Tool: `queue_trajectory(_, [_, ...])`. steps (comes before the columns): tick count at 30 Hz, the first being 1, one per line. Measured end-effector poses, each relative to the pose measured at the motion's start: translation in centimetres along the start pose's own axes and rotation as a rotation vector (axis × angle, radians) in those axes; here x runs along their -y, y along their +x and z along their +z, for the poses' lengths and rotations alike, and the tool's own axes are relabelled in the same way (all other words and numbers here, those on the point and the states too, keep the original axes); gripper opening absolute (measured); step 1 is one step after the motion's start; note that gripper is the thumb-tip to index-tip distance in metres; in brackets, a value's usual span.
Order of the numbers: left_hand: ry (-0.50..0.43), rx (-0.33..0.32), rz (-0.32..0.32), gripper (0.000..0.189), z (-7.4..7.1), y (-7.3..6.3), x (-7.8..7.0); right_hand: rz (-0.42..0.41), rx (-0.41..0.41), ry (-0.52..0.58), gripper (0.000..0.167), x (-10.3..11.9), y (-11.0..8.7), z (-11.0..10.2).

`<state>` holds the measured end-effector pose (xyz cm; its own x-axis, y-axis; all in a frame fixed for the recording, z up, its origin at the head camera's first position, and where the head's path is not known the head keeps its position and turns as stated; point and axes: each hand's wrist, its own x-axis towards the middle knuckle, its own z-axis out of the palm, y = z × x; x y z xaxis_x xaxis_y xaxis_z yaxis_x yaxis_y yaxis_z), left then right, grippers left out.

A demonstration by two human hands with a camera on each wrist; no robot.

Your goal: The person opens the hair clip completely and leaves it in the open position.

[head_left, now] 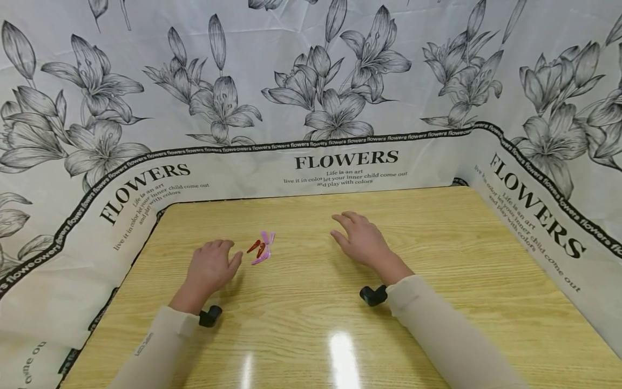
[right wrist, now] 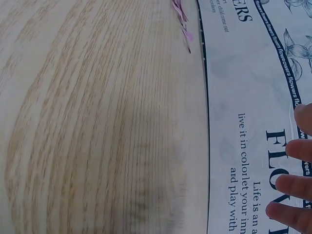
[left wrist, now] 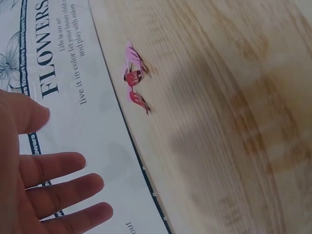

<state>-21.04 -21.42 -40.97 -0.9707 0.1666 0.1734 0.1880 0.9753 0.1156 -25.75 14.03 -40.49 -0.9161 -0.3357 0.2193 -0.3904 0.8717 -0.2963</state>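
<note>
A small cluster of hair clips lies on the wooden table, left of centre in the head view. Two are red hair clips [head_left: 261, 249], and the others are pink-purple hair clips [head_left: 265, 237]; some touch or overlap. My left hand [head_left: 211, 266] hovers just left of the clips, fingers relaxed and holding nothing. In the left wrist view its spread fingers [left wrist: 70, 187] show apart from the red clip [left wrist: 138, 99]. My right hand [head_left: 363, 240] is over the table to the right of the clips, fingers loosely extended with nothing in them. The right wrist view catches part of the pink clips [right wrist: 179, 10].
The wooden table [head_left: 301, 302] is bordered at the back and sides by a white cloth [head_left: 252, 178] printed with flowers and lettering. A black wrist device [head_left: 373, 295] sits at the right wrist, and a similar device [head_left: 210, 316] at the left.
</note>
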Motion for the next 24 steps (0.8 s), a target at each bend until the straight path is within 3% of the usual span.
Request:
queue_trajectory(10, [-0.003,0.035,0.013,0.036,0.2,-0.1,-0.3,-0.016,-0.003,0.028,0.048,0.9,0.8,1.3])
queue_trajectory(24, [-0.089,0.112,-0.028,0.033,1.0,0.0,-0.4,-0.037,0.011,0.057,0.041,2.5,1.2,3.1])
